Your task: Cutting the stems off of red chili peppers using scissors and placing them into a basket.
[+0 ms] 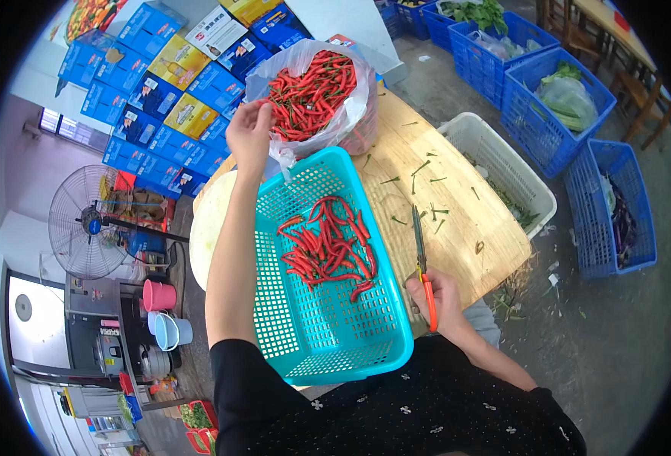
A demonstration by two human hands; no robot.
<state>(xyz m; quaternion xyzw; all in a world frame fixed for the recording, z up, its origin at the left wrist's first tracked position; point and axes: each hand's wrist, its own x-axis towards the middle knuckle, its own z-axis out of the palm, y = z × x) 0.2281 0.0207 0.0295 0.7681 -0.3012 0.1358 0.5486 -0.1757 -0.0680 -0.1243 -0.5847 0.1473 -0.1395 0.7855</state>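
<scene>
My left hand (250, 134) reaches to the near left rim of a translucent plastic bag (364, 114) heaped with red chili peppers (318, 91). Its thumb and fingertips are at the peppers; whether they pinch one is hidden. In my right hand (443, 296) is a pair of scissors (428, 296) with orange-red handles, the blades pointing away from me and looking closed. A turquoise perforated plastic basket (401, 325) lies between my arms, with loose red chilies (327, 245) on its floor. Cut green stems (421, 168) are scattered over the wooden tabletop (460, 228) beside it.
A white plastic crate (540, 211) with green scraps stands right of the table. Blue crates (560, 114) of vegetables line the floor beyond. Stacked beer cartons (170, 91) rise behind the bag. To the left are a pedestal fan (91, 221) and a pale round board (204, 245).
</scene>
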